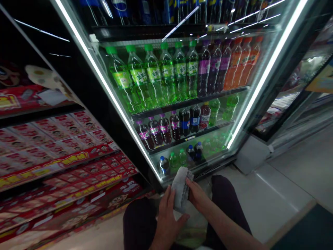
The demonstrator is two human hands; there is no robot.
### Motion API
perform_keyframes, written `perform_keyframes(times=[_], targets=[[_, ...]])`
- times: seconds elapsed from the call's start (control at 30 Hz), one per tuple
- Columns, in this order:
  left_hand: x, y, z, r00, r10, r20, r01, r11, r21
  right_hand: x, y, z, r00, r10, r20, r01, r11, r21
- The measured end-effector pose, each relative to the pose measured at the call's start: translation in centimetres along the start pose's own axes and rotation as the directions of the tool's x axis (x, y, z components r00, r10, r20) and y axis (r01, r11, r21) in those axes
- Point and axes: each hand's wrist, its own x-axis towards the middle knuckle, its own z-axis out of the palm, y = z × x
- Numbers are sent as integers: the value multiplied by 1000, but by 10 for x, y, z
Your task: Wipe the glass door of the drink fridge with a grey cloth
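You hold a grey cloth (180, 189) between both hands, low in the picture, just above your lap and right in front of the bottom edge of the drinks fridge (179, 104). Your left hand (168, 217) cups the cloth from below and the side, fingers curled around it, thumb pointing toward the right hand. Your right hand (197, 194) presses against the cloth's other side, fingers closed on its upper part, so the cloth stands bunched between the two palms. Under the hands a pale bundle (194, 225) lies across your dark trousers (140, 222).

Behind the glass door, the lowest shelf carries small bottles with blue and green caps (182, 156). The next one up has purple-capped and dark cola bottles (171, 126). Above that stands a row of green bottles (153, 80), then purple bottles (214, 67) and orange bottles (241, 60) to the right. To your left, shelves hold red packaged goods (59, 152). The floor (273, 194) on your right is pale tile
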Motion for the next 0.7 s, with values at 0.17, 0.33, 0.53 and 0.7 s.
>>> perform_keyframes(times=[0.17,0.33,0.53,0.7], targets=[[-1,7,10,1000,-17,9,17,1000,12,-7,-4,-2,1000,-7,30,6,1000,18],[-3,19,8,988,-153,-25,142,956,-256,-6,-4,-7,996,43,80,-47,998,47],[-5,24,4,941,-339,2,266,733,-626,-16,-1,-9,1000,-16,22,17,999,-30],[-3,26,5,893,-437,108,262,310,-914,-27,-7,-3,993,-106,51,111,990,-90]])
